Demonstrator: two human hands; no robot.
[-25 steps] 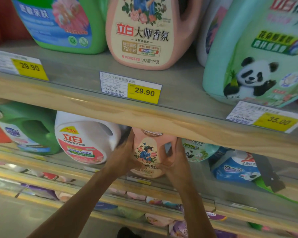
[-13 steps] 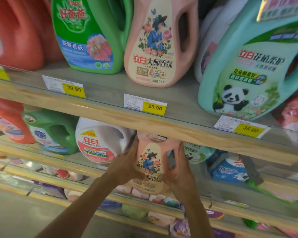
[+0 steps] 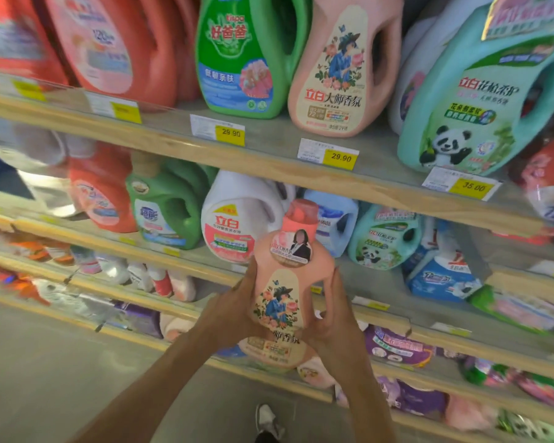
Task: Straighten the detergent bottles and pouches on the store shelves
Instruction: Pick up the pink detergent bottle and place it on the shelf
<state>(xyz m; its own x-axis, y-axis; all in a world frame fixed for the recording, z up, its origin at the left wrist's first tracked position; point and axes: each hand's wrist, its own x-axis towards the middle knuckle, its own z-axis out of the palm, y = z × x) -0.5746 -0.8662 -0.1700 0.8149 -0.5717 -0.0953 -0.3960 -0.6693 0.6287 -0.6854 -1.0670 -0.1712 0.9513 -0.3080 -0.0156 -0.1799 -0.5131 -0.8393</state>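
A pink detergent bottle (image 3: pixel 285 292) with a flower label and a coral cap is held upright in front of the middle shelf (image 3: pixel 381 276), out past its edge. My left hand (image 3: pixel 234 308) grips its left side and my right hand (image 3: pixel 330 318) grips its right side near the handle. On the shelf behind it stand a white bottle (image 3: pixel 237 219), a green bottle (image 3: pixel 170 206), a pale blue bottle (image 3: pixel 336 219) and a teal panda bottle (image 3: pixel 384 241).
The top shelf (image 3: pixel 269 155) carries red, green, pink (image 3: pixel 343 68) and teal panda (image 3: pixel 483 94) bottles with yellow price tags. Blue pouches (image 3: pixel 438 279) lie at the right of the middle shelf. Lower shelves hold purple and pink pouches (image 3: pixel 400 346). My shoe (image 3: pixel 266 420) shows below.
Both hands have drawn the pink bottle out from under the top shelf toward me; its cap and neck now show. The view has tilted up and left.
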